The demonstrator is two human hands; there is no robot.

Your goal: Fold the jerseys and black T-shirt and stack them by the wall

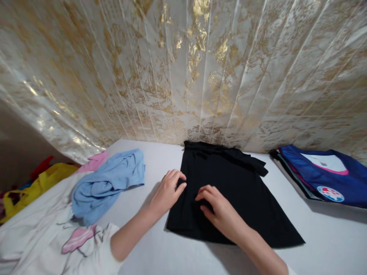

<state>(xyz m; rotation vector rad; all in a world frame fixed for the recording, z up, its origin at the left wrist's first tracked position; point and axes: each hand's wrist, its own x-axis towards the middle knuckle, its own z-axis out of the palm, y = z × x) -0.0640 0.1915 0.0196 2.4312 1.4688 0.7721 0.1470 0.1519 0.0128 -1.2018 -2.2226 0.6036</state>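
Observation:
A black garment (235,191) lies spread on the white table, its lower edge flaring wide. Gathered cloth runs along its far edge, and a narrow flap sticks out at the far right; whether it is a skirt or a folded top I cannot tell. My left hand (169,191) is at the garment's left edge, fingers curved and thumb apart, with nothing in it. Over the left-middle part of the black cloth is my right hand (219,208), also empty, with a gap between thumb and fingers. Whether either hand touches the cloth is unclear.
On the right lies a folded stack topped by a navy blue garment (304,170) with a round badge. A crumpled light blue garment (107,183) rests at the left, near pink cloth (91,162). Yellow cloth (43,181) sits beyond the table's left edge. A gold-patterned curtain (183,76) hangs behind.

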